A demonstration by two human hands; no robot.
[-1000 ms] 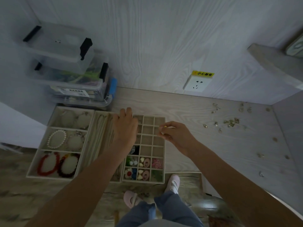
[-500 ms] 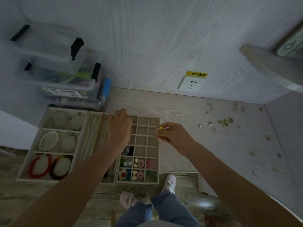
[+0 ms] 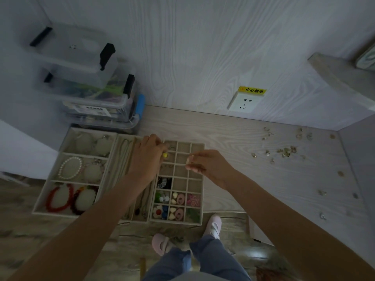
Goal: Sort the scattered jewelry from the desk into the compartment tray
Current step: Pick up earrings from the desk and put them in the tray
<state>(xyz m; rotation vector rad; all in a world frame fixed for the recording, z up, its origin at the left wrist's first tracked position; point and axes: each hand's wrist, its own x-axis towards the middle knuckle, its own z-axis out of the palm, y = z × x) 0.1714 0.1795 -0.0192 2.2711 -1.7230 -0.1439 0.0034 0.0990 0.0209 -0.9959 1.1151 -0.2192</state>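
Head view: hands [image 3: 172, 161] above tray's [image 3: 183, 143] far edge

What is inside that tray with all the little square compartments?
The small-compartment tray has colourful beads and charms in its nearest two rows, something dark one row up, and mostly bare cells beyond. The left hand hides the far-left cells, a yellow bead showing at its fingers.

Looked matt and velvety, cloth-lined: the compartment tray [image 3: 196, 146]. Pale woodgrain, smooth and low-sheen, across worktop [image 3: 233, 138] and wall panel [image 3: 203, 47]. Clear glossy plastic with black clips on the storage boxes [image 3: 85, 78]. Pearly sheen on the bead bracelet [image 3: 70, 167].
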